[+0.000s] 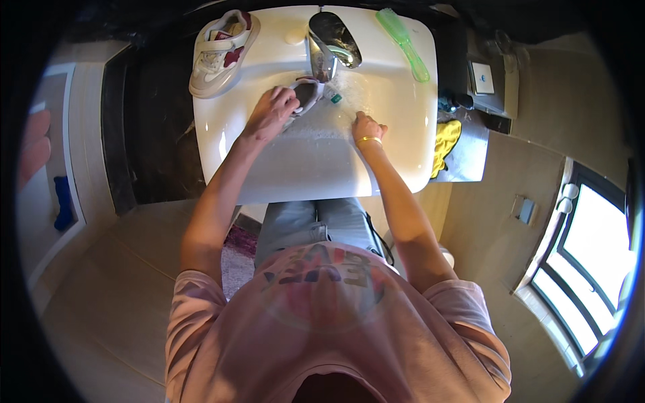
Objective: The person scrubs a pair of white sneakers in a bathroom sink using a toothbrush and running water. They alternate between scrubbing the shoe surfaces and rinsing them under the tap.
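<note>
In the white washbasin [289, 168], my left hand [274, 111] is closed around a shoe [308, 94], tilted below the spout of the metal faucet [324, 60]. Much of this shoe is hidden by the hand. Splashing water and foam surround it, and a small green object [333, 97], too small to name, shows beside it. My right hand [369, 127] is over the right half of the basin, apart from the shoe, with its fingers curled in; whether it holds anything is hidden. A yellow band circles that wrist.
A white and dark red shoe [225, 54] rests on the basin's back left corner. A green brush [405, 43] lies at the back right, and a pale round piece [294, 35] left of the faucet. Yellow cloth [446, 144] lies on the counter right of the basin.
</note>
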The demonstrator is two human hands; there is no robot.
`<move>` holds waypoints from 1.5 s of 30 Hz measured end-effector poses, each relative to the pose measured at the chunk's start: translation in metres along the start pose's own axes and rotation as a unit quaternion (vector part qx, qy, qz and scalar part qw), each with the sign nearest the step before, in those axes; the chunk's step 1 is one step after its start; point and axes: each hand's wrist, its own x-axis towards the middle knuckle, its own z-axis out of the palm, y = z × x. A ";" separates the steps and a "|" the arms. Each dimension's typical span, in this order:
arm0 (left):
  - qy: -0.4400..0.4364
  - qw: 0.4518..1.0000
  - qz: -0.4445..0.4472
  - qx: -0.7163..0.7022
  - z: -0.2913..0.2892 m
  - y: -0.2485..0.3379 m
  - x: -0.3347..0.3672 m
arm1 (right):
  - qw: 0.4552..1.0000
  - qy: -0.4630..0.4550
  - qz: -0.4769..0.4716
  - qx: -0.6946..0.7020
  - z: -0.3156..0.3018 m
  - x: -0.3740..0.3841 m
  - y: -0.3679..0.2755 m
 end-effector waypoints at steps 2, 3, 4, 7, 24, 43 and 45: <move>0.011 0.999 -0.012 0.036 -0.003 0.000 -0.001 | 0.997 0.041 -0.033 0.055 -0.008 -0.009 0.013; 0.021 0.998 -0.019 0.053 -0.004 0.003 0.001 | 0.997 0.043 -0.031 0.056 -0.020 -0.015 0.019; 0.007 0.999 -0.028 0.045 -0.004 0.006 0.001 | 0.997 0.045 -0.031 0.057 -0.033 -0.024 0.023; -0.041 0.998 -0.038 0.036 -0.003 0.015 0.002 | 0.994 0.061 -0.070 0.061 -0.055 -0.042 0.044; -0.002 1.000 0.021 -0.015 0.023 0.030 0.023 | 0.967 -0.124 -0.221 -0.007 -0.066 0.005 -0.043; 0.141 0.537 -0.432 -0.710 0.052 0.057 -0.018 | 0.564 -0.448 0.072 0.689 -0.055 -0.026 -0.027; 0.156 0.498 -0.431 -0.736 0.063 0.057 -0.014 | 0.558 -0.471 0.078 0.678 -0.057 -0.023 -0.025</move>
